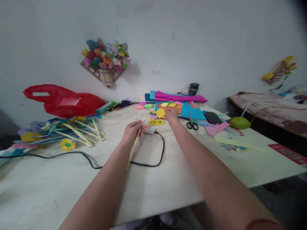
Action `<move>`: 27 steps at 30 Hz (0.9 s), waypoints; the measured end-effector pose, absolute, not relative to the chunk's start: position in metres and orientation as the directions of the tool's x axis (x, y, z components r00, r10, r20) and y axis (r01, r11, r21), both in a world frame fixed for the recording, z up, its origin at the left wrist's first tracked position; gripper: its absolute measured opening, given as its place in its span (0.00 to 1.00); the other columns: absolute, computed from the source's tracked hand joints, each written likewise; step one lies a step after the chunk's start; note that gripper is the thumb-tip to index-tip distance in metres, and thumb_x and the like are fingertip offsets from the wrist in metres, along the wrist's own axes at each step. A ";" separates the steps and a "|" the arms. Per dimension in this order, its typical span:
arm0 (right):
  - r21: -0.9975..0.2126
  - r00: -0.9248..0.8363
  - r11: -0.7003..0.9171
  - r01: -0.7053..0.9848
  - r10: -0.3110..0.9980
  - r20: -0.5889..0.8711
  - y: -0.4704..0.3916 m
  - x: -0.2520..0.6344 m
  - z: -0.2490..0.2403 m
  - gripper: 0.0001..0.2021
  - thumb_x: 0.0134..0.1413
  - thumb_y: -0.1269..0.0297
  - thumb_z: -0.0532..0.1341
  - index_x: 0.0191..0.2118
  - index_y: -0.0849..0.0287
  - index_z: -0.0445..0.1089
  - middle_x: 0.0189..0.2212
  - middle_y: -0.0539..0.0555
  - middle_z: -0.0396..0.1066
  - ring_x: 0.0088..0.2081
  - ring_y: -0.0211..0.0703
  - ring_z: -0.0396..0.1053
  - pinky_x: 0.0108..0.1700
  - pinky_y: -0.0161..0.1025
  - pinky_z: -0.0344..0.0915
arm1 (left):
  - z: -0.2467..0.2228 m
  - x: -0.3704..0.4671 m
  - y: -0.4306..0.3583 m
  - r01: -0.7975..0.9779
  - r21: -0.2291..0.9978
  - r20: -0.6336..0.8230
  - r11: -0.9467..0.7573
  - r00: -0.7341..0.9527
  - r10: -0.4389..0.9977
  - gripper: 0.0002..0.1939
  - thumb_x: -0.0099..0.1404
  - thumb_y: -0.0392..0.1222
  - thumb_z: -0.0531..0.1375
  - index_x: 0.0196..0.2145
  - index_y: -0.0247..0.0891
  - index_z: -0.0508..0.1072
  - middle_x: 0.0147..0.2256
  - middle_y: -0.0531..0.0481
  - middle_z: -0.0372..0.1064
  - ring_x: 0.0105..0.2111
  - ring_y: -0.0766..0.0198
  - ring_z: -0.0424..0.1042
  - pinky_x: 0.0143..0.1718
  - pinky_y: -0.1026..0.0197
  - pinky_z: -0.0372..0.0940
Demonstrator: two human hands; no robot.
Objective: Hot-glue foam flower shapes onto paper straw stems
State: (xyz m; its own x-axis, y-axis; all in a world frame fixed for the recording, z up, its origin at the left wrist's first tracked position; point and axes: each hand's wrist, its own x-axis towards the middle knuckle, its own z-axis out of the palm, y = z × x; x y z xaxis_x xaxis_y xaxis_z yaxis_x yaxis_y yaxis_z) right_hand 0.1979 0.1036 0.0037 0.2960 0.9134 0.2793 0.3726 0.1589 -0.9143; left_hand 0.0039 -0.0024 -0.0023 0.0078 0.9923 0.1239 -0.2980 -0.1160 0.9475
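My left hand pinches a thin pale-yellow stick, which slants down toward the table's front edge. Right beside those fingers is a white glue gun with a black cord; I cannot tell whether the hand touches it. Farther forward, my right hand has its fingers closed at the edge of a yellow paper flower. More yellow flowers with green centres lie just in front of it. To the right of that hand, black-handled scissors rest on the table.
Finished paper flowers and sticks are heaped at left, below a red plastic bag. The black cord crosses the table. Coloured sheets and a dark cup stand at the back. A phone and paper scraps lie right.
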 end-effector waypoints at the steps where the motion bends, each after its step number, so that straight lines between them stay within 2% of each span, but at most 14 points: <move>1: -0.943 0.325 0.125 0.310 0.917 0.229 0.101 0.195 0.003 0.10 0.53 0.64 0.53 0.31 0.63 0.71 0.14 0.50 0.65 0.21 0.40 0.69 0.21 0.31 0.62 | -0.002 0.004 -0.003 -0.296 0.949 0.119 -0.110 0.011 0.993 0.17 0.45 0.44 0.65 0.32 0.31 0.69 0.18 0.51 0.69 0.11 0.71 0.60 0.12 0.68 0.48; 5: -1.000 0.352 0.028 0.004 0.936 0.028 0.090 0.187 0.006 0.04 0.50 0.73 0.55 0.30 0.64 0.67 0.13 0.48 0.64 0.19 0.38 0.69 0.18 0.29 0.61 | -0.001 0.006 -0.004 -0.282 0.954 0.109 -0.100 0.015 0.994 0.16 0.45 0.44 0.65 0.31 0.31 0.69 0.18 0.50 0.69 0.11 0.71 0.61 0.13 0.68 0.49; 9: -0.995 0.317 0.023 -0.099 0.948 -0.010 0.081 0.187 0.008 0.04 0.48 0.77 0.56 0.32 0.64 0.65 0.15 0.48 0.66 0.18 0.36 0.69 0.17 0.28 0.61 | 0.001 0.008 -0.006 -0.264 0.959 0.107 -0.103 0.003 0.994 0.15 0.45 0.44 0.65 0.28 0.32 0.68 0.20 0.49 0.70 0.12 0.71 0.62 0.13 0.68 0.50; 12: -0.984 0.230 0.029 -0.176 0.973 -0.013 0.074 0.187 0.006 0.04 0.46 0.76 0.59 0.31 0.65 0.66 0.14 0.48 0.66 0.15 0.35 0.66 0.14 0.27 0.56 | 0.003 0.010 -0.008 -0.264 0.959 0.103 -0.105 -0.019 0.994 0.14 0.45 0.43 0.65 0.26 0.32 0.68 0.24 0.46 0.72 0.13 0.71 0.63 0.14 0.68 0.52; 17: -0.974 -0.002 0.063 -0.216 0.998 0.065 0.065 0.179 0.000 0.03 0.40 0.72 0.62 0.23 0.64 0.66 0.11 0.45 0.63 0.10 0.28 0.55 0.10 0.27 0.47 | 0.008 0.014 -0.009 -0.272 0.953 0.112 -0.135 -0.101 0.989 0.14 0.44 0.43 0.65 0.24 0.33 0.66 0.31 0.44 0.73 0.15 0.72 0.63 0.13 0.68 0.50; 23: -0.957 -0.103 0.079 -0.280 0.988 0.112 0.056 0.165 0.002 0.06 0.37 0.69 0.65 0.22 0.63 0.66 0.12 0.46 0.63 0.09 0.28 0.52 0.09 0.28 0.45 | 0.006 0.013 -0.004 -0.295 0.948 0.043 -0.118 -0.251 0.967 0.19 0.44 0.47 0.66 0.21 0.35 0.60 0.19 0.51 0.68 0.10 0.77 0.54 0.12 0.68 0.41; 27: -0.949 -0.127 0.074 -0.308 0.985 0.118 0.052 0.162 0.004 0.07 0.36 0.68 0.66 0.21 0.63 0.66 0.15 0.47 0.65 0.09 0.26 0.51 0.09 0.29 0.44 | 0.004 0.013 -0.002 -0.291 0.954 -0.006 -0.071 -0.259 0.966 0.21 0.43 0.49 0.67 0.23 0.35 0.61 0.18 0.51 0.66 0.10 0.77 0.53 0.12 0.69 0.40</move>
